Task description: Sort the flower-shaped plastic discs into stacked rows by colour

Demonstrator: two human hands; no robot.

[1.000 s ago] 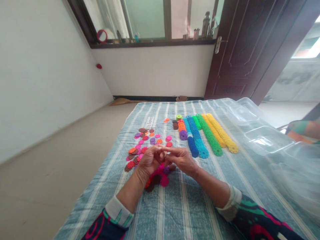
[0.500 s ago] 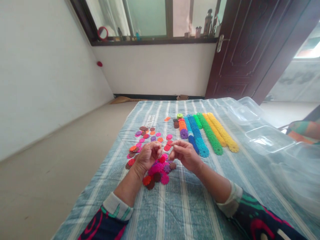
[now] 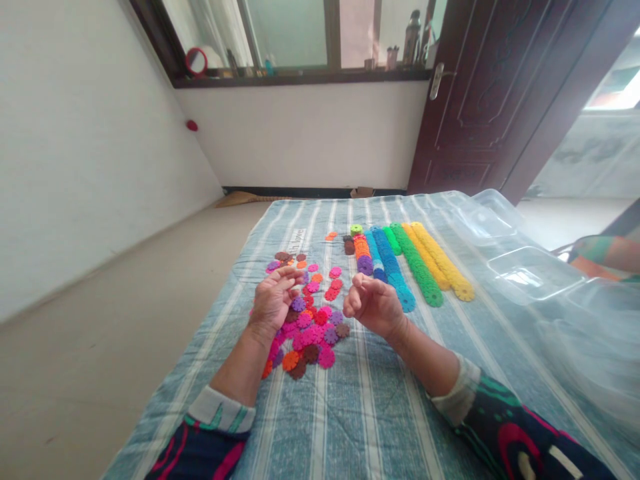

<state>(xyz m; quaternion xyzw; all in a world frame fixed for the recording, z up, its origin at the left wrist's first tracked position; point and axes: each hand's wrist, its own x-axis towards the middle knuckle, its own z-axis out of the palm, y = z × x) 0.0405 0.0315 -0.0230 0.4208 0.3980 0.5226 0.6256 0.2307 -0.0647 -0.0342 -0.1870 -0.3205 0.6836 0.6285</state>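
Observation:
My left hand [image 3: 274, 300] hovers over the left side of a loose pile of flat, notched plastic discs [image 3: 315, 333] in pink, purple, red, orange and brown. Its fingers are stretched out with the thumb apart, and nothing shows in them. To the right of the pile, above the cloth, my right hand [image 3: 376, 305] has its fingers curled in towards the thumb. Whatever they may hold is hidden. Just beyond the right hand lie rows of stacked discs sorted by colour, among them a blue row [image 3: 391, 263], a green row [image 3: 417, 267] and a yellow row [image 3: 445, 263].
A striped blue-grey cloth [image 3: 345, 427] covers the surface. Clear plastic boxes [image 3: 537, 273] stand along the right side. Small brown stacked discs [image 3: 349, 245] and a few loose orange discs [image 3: 331, 236] lie at the back. Behind are a wall, a window sill and a dark door [image 3: 480, 100].
My hands have moved apart. The left hand has gone left and its fingers have straightened; the right has shifted slightly right. More of the disc pile shows between them.

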